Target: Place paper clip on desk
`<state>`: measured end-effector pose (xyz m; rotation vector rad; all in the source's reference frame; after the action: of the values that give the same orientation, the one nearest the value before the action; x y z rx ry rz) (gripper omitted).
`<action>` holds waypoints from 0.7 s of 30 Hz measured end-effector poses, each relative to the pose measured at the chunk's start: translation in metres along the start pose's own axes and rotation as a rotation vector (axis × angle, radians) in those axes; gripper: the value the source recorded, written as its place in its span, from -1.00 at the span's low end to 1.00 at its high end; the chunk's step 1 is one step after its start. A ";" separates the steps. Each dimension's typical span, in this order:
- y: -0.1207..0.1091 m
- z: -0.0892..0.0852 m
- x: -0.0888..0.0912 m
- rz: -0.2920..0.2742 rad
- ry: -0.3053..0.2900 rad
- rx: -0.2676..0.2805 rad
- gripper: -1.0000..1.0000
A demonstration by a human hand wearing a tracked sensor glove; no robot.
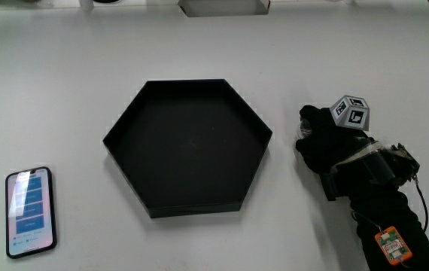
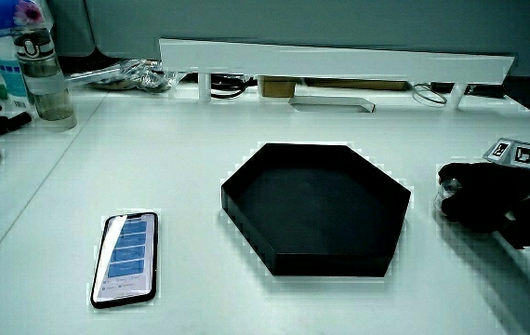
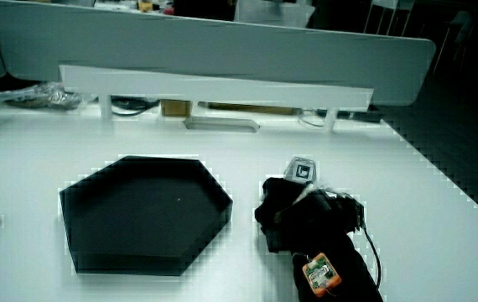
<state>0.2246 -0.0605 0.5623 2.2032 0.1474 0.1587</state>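
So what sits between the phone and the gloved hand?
The black hexagonal tray, seemingly empty, lies between the phone and the hand; main view shows it.

I found no text that I could read. The phone [image 1: 30, 212] on the table showed blue rows on its screen, too small for me to make out. The cube [image 1: 350, 112] on the hand [image 1: 333, 147] carried black-and-white patterns, not letters. The bottle [image 2: 40, 70] bore an unreadable label.
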 end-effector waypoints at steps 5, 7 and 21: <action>0.000 -0.001 0.000 0.011 0.002 -0.017 0.00; 0.002 -0.004 0.001 0.004 -0.003 -0.020 0.00; 0.003 -0.004 0.011 -0.021 0.019 -0.031 -0.09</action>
<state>0.2353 -0.0573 0.5672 2.1688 0.1770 0.1696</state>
